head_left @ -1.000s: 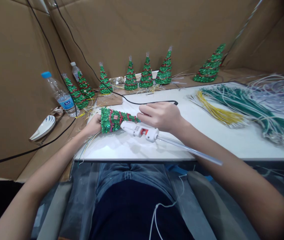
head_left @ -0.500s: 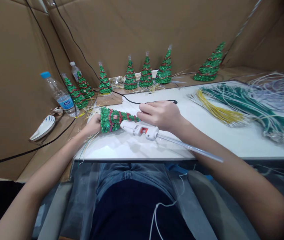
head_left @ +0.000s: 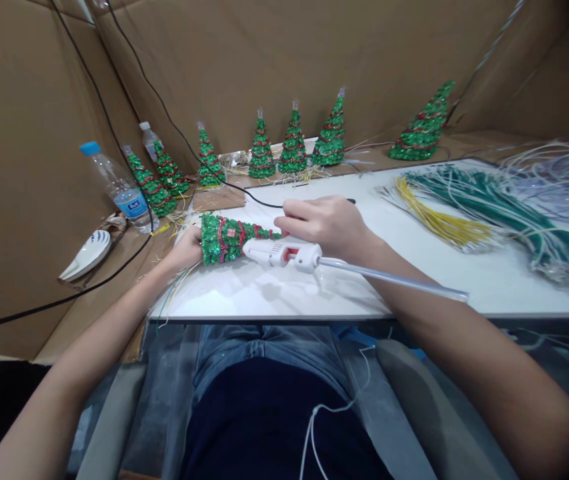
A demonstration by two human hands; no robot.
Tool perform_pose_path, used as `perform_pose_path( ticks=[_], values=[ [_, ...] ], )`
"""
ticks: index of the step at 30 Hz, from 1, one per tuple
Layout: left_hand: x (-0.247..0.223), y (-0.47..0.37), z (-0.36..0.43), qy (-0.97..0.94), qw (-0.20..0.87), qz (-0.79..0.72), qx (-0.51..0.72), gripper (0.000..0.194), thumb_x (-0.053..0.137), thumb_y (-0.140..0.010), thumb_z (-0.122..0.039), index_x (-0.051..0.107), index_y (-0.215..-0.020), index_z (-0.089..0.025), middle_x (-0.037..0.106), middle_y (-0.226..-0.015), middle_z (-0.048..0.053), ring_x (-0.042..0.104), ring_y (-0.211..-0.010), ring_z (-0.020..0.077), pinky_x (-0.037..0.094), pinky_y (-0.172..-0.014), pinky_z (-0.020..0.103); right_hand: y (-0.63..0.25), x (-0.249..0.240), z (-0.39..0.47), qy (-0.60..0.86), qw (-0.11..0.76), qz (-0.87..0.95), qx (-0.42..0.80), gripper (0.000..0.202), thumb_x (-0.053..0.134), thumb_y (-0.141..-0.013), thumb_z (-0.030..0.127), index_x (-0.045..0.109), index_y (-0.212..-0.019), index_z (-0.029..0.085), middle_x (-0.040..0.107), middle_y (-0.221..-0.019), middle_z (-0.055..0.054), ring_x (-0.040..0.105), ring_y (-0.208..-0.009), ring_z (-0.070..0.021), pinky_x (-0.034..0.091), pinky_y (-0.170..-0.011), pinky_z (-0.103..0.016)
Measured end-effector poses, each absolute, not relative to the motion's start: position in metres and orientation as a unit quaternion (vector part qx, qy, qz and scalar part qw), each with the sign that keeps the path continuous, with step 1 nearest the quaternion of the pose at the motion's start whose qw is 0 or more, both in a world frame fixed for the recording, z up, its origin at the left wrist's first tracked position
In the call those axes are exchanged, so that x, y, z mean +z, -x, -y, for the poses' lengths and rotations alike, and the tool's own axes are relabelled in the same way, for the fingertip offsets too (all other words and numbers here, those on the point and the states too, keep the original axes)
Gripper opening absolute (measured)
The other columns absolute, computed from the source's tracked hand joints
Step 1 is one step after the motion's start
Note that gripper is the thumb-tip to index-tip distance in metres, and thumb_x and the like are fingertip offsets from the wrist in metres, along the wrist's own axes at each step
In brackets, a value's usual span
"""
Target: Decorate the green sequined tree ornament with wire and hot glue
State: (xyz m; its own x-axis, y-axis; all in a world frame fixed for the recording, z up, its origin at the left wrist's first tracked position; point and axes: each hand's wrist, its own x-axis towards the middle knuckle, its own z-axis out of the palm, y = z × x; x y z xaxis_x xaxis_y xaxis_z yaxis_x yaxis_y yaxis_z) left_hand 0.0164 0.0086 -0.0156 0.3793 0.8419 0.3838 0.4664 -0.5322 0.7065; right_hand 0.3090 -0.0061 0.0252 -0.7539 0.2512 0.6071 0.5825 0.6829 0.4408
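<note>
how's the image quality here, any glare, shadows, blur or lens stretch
Head view: soft shadows on the white tabletop below the glue gun; head view: the upper right corner falls black; head view: the pale wire tangle at right looks smeared, and edge stretch suggests a wide lens.

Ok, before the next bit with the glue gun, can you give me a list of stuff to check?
1. Left hand holding the tree at its wide end: ok.
2. Right hand holding the glue gun: ok.
3. Glue stick in the gun's back end: ok, it sticks out behind.
4. Nozzle tip touching the tree: cannot tell, the tip doesn't show.
5. Trigger squeezed: cannot tell, it's hidden.
</note>
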Motion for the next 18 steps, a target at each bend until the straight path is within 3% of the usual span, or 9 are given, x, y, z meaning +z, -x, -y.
perform_pose_path(
  ticks=[13, 18],
  values=[
    [-0.0163, -0.0169, -0.0079, -0.801, 0.253, -0.395, 0.372, 0.029, 0.077, -0.062, -0.041, 0.067, -0.057, -0.014, 0.065, -0.058, -0.001, 0.058, -0.063, 0.0143, 0.05, -0.071, 0.027, -0.3078, 0.0229, 0.0066, 0.226, 0.266, 0.867, -0.356, 0.028, 0.038, -0.092, 0.022, 0.061, -0.077, 0.019, 0.056, -0.074, -0.001, 0.043, -0.056, -0.009, 0.017, -0.049, -0.027],
    [-0.0174, -0.0172, -0.0081, -0.796, 0.262, -0.391, 0.381, 0.024, 0.079, -0.061, -0.035, 0.069, -0.059, -0.013, 0.067, -0.061, 0.0, 0.059, -0.063, 0.0145, 0.05, -0.071, 0.027, -0.3067, 0.0227, 0.0072, 0.218, 0.276, 0.86, -0.369, 0.027, 0.039, -0.092, 0.018, 0.061, -0.075, 0.018, 0.055, -0.07, 0.0, 0.042, -0.055, -0.0085, 0.018, -0.049, -0.026]
  ],
)
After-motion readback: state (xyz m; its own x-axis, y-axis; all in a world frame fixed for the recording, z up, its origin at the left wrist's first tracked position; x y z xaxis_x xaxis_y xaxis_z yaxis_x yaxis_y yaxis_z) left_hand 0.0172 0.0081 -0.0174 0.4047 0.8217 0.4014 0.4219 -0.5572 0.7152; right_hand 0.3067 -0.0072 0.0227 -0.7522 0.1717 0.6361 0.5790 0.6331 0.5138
